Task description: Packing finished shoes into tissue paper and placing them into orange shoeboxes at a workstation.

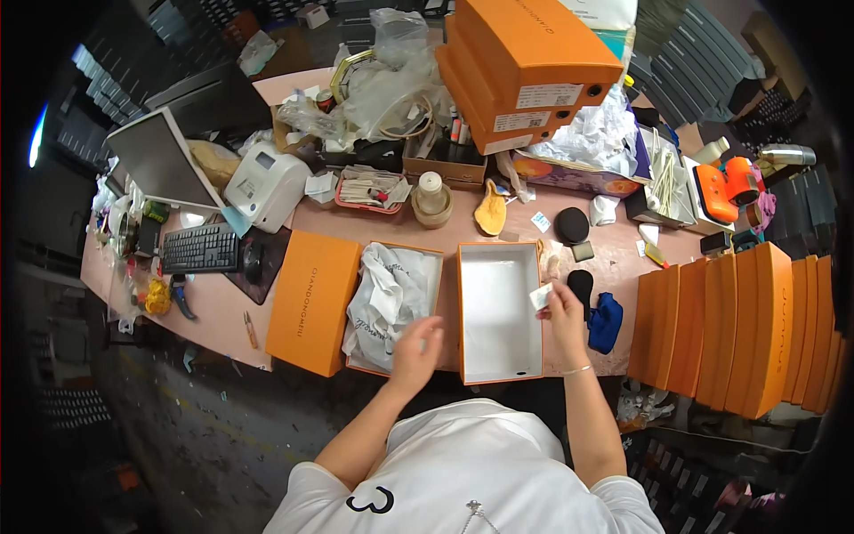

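A small white packet is pinched between the fingertips of my right hand, over the right rim of an orange shoe box base. The inside of that base is white, with nothing lying in it. My left hand holds nothing, its fingers loosely apart. It is nearest to another orange box, which holds white printed bags that look crumpled. An orange lid leans or lies against this box's left side. A blue cloth bundle and a dark oval pad lie right of my right hand.
Orange shoe boxes stand in a row at the right; more orange boxes are stacked at the back. A label printer, keyboard and monitor occupy the left. Behind the base are a tape roll and a yellow cloth.
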`<move>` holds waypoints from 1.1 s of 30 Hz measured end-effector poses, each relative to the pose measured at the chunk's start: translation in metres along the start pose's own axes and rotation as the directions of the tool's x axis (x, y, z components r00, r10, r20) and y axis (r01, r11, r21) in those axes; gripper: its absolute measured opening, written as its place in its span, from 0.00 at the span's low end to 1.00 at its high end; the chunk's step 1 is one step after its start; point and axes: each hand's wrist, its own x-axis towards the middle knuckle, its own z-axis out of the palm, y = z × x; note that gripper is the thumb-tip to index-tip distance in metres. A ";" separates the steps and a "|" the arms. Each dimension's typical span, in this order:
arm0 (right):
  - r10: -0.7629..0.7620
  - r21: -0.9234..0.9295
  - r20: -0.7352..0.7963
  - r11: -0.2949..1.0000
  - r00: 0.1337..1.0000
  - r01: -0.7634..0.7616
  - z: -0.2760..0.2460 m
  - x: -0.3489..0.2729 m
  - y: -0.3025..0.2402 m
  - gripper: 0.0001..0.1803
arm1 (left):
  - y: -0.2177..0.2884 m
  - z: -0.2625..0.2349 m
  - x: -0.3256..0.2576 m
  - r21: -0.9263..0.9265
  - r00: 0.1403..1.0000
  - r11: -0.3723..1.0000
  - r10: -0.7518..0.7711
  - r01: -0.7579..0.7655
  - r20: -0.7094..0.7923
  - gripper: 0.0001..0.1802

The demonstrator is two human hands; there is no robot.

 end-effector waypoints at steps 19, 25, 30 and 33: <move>0.009 -0.660 0.109 0.749 0.994 0.066 -0.033 -0.089 0.076 0.31 | -0.048 0.032 -0.028 -0.122 0.929 0.962 -0.196 0.244 0.315 0.25; 0.061 -0.684 0.005 0.729 0.998 -0.042 -0.021 -0.090 0.050 0.19 | -0.040 0.037 -0.004 -0.251 0.772 0.791 -0.383 0.558 0.507 0.47; -0.032 -0.516 -0.021 0.857 0.999 0.017 -0.009 -0.119 0.019 0.15 | 0.011 0.021 -0.025 -0.260 0.949 0.964 0.122 -0.044 0.290 0.46; -0.014 -0.526 -0.003 0.850 1.000 0.010 -0.010 -0.120 0.051 0.15 | -0.008 0.029 -0.035 -0.187 0.960 0.982 0.087 -0.037 0.268 0.44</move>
